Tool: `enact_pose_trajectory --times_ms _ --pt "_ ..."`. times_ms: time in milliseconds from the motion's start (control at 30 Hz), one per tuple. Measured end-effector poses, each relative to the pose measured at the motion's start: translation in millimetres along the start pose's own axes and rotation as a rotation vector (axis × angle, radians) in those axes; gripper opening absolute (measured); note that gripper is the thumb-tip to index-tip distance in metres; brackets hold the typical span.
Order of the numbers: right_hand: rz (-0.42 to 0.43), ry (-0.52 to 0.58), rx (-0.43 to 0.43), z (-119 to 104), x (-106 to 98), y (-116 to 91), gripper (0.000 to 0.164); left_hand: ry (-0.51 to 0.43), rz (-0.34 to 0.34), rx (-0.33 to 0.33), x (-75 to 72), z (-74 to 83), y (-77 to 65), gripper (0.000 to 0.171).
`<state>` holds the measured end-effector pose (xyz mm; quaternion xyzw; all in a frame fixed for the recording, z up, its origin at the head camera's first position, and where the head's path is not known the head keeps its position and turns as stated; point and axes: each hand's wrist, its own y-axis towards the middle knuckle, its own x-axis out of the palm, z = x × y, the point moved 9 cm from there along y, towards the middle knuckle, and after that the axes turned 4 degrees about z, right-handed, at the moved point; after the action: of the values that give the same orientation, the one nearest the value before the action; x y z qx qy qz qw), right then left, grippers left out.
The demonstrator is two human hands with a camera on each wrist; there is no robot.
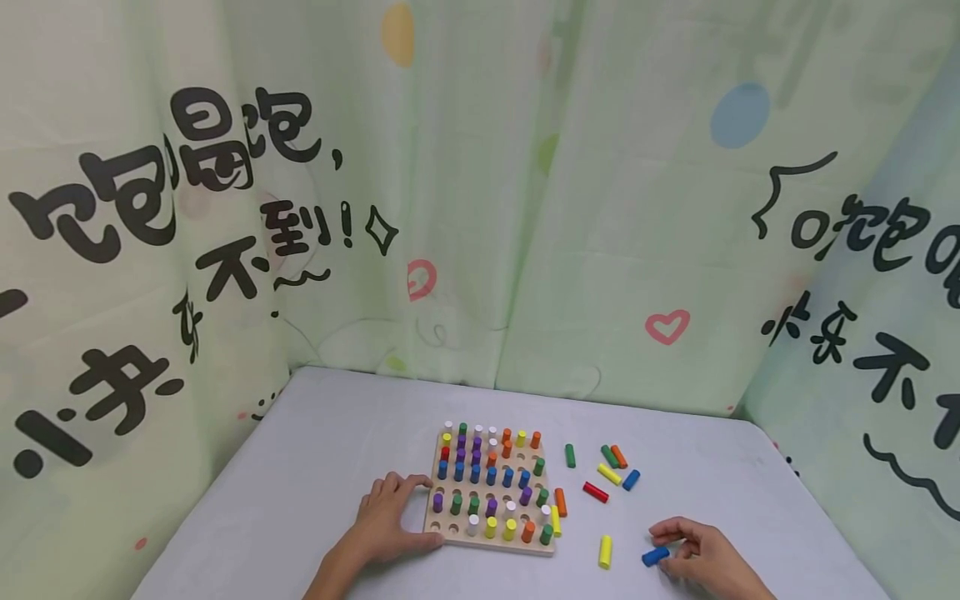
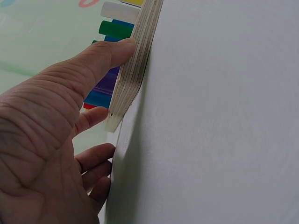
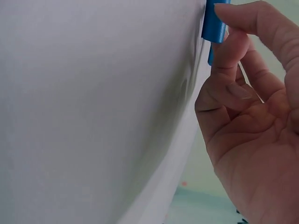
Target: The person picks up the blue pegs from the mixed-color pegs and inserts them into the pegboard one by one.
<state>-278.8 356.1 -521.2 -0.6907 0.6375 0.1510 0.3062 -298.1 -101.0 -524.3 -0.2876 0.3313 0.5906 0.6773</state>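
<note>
A wooden pegboard point(image 1: 491, 543) lies on the table, filled in part with short coloured pegs in rows. My left hand point(image 1: 387, 521) rests at its near left corner, fingers spread, the thumb point(image 2: 105, 55) pressing the board's edge and the index fingertip at its left side. To the right of the board, my right hand point(image 1: 701, 557) pinches a blue peg point(image 1: 656, 557) between thumb and index finger, close over the table. In the right wrist view the thumb point(image 3: 245, 15) lies along this peg, whose upper end is cut off by the frame.
Loose pegs lie right of the board: a yellow one point(image 1: 605, 552) near the right hand, a red one point(image 1: 596, 492), a blue one point(image 1: 632, 479) and several green, orange and yellow ones. A printed curtain point(image 1: 465, 208) surrounds the white table point(image 1: 315, 433) at the back and sides.
</note>
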Motion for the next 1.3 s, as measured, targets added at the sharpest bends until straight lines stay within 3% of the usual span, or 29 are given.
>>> enact_pose_trajectory --times_ms 367,767,1067,1300 --pt "0.063 -0.042 0.064 3 2 1 0.033 -0.004 -0.010 -0.016 0.8 -1.6 1.2 0.080" --pt "-0.013 -0.067 -0.077 -17 7 1 0.036 0.002 -0.001 -0.013 0.5 -0.9 1.0 0.080" --pt "0.019 -0.100 -0.098 -35 17 8 0.029 -0.001 -0.001 -0.006 0.6 -0.3 0.5 0.081" --pt "0.012 -0.075 -0.163 -51 21 11 0.028 0.003 -0.002 -0.010 0.8 -0.7 0.8 0.081"
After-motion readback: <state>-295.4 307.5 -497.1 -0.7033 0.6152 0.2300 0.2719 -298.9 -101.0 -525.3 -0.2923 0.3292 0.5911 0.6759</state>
